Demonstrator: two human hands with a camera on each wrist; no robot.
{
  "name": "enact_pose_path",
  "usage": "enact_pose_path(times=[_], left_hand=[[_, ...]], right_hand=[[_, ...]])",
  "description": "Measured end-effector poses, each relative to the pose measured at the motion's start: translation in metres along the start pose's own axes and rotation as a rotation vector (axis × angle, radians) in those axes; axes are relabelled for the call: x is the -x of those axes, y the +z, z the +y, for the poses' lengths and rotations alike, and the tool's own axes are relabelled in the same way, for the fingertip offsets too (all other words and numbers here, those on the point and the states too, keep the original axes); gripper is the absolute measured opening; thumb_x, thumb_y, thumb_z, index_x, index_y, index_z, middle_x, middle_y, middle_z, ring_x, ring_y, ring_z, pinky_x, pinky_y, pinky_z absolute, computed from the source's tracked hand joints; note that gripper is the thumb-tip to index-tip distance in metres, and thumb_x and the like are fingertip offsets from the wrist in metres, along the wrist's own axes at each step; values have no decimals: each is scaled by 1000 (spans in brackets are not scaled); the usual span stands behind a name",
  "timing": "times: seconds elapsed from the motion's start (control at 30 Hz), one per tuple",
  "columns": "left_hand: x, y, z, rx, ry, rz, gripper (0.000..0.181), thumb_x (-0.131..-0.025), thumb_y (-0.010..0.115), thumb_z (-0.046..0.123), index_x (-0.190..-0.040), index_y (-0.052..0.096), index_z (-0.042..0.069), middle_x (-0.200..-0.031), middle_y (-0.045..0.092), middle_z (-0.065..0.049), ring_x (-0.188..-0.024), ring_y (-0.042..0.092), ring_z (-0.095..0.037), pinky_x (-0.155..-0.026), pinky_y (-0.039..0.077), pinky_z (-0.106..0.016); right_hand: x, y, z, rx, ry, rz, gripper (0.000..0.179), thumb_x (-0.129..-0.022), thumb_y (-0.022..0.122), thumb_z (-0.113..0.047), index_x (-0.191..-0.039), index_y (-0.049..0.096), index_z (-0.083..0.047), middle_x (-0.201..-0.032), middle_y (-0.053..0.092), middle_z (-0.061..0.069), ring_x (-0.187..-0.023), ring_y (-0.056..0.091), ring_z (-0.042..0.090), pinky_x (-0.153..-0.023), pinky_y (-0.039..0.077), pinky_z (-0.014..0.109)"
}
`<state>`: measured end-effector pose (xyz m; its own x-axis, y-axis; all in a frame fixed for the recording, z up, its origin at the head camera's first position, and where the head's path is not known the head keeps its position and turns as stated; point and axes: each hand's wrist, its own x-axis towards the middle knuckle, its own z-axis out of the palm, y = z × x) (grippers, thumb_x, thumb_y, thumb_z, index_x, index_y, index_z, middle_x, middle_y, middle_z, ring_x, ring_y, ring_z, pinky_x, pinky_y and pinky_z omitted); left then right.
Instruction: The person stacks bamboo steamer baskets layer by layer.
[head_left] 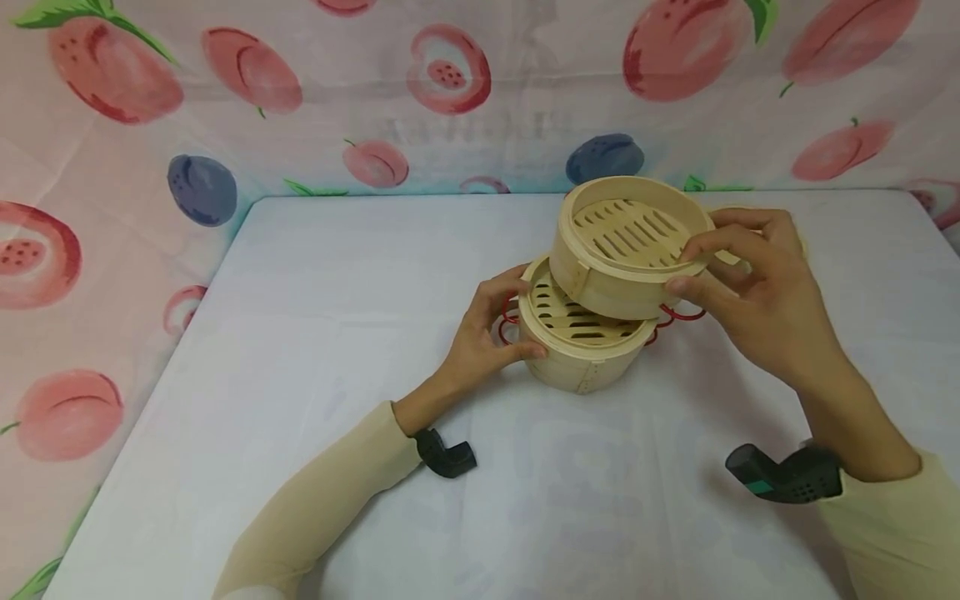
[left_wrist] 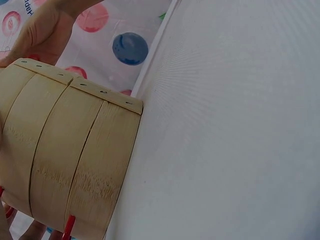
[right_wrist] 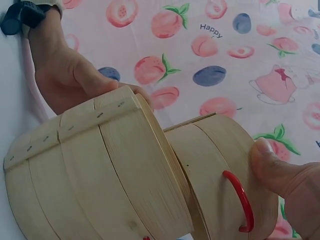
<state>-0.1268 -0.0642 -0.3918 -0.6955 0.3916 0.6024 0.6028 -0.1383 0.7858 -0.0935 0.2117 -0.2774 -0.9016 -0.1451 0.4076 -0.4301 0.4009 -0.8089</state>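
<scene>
Two round bamboo steamer baskets with slatted bottoms and red side loops are in the head view. The lower basket stands on the white table; my left hand grips its left side, thumb in front and fingers at the back rim. Held tilted over it, the upper basket overlaps its right back part. My right hand pinches the upper basket's right wall, fingers over the rim and thumb outside. In the right wrist view, the upper basket sits askew against the lower basket. Both slatted bottoms look bare.
Behind my right hand a pale bamboo-coloured round thing is mostly hidden. The white tabletop reaches a fruit-print cloth at the back and left. Each wrist wears a black camera device.
</scene>
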Motion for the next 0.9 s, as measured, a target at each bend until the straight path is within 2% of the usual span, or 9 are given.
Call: enact_pose_path(times=[0.17, 0.27, 0.3, 0.5, 0.53, 0.73, 0.9], left_hand=[[0, -2, 0, 3, -17, 3, 79, -77, 75, 43, -130, 33, 3, -145, 34, -20, -132, 38, -31, -106, 34, -47], [-1, -2, -1, 3, -22, 2, 82, -77, 76, 45, -132, 31, 4, -146, 35, -18, -130, 41, -31, -104, 35, -47], [-2, -1, 3, 9, -17, 0, 83, -77, 76, 44, -133, 30, 2, -145, 35, -20, -129, 42, -34, -103, 35, -50], [-2, -1, 3, 24, -2, 1, 88, -78, 76, 42, -137, 25, 1, -144, 36, -21, -126, 43, -36, -101, 36, -54], [-1, -1, 0, 19, -3, 3, 88, -78, 76, 43, -137, 25, 3, -144, 36, -19, -127, 43, -33, -102, 36, -52], [-1, -1, 0, 15, -14, 9, 90, -77, 76, 44, -138, 24, 4, -144, 36, -19, -129, 42, -32, -103, 36, -49], [0, -1, -1, 9, -30, 13, 92, -75, 76, 45, -140, 23, 7, -144, 34, -20, -128, 42, -35, -103, 36, -47]], right_hand=[[0, 4, -2, -26, 34, -5, 25, -77, 75, 9, -99, 62, 9, -130, 36, 4, -123, 36, 23, -94, 44, 29], [2, 6, -5, -15, 44, -10, 25, -77, 75, 9, -98, 62, 8, -131, 36, 4, -121, 39, 23, -94, 43, 27], [3, 7, -6, -13, 44, -13, 25, -76, 75, 10, -98, 62, 8, -131, 36, 3, -121, 39, 23, -94, 43, 26], [5, 10, -10, -11, 40, -29, 26, -76, 75, 10, -98, 62, 7, -130, 36, 1, -122, 36, 20, -94, 43, 27], [6, 10, -10, -13, 39, -29, 26, -75, 75, 10, -98, 62, 7, -130, 36, 1, -122, 36, 21, -94, 43, 26], [7, 14, -14, -11, 39, -38, 26, -75, 75, 11, -97, 63, 7, -130, 35, 1, -121, 37, 21, -93, 43, 24], [10, 16, -16, -8, 44, -58, 27, -74, 76, 11, -97, 63, 5, -130, 35, 1, -123, 36, 19, -94, 43, 24]])
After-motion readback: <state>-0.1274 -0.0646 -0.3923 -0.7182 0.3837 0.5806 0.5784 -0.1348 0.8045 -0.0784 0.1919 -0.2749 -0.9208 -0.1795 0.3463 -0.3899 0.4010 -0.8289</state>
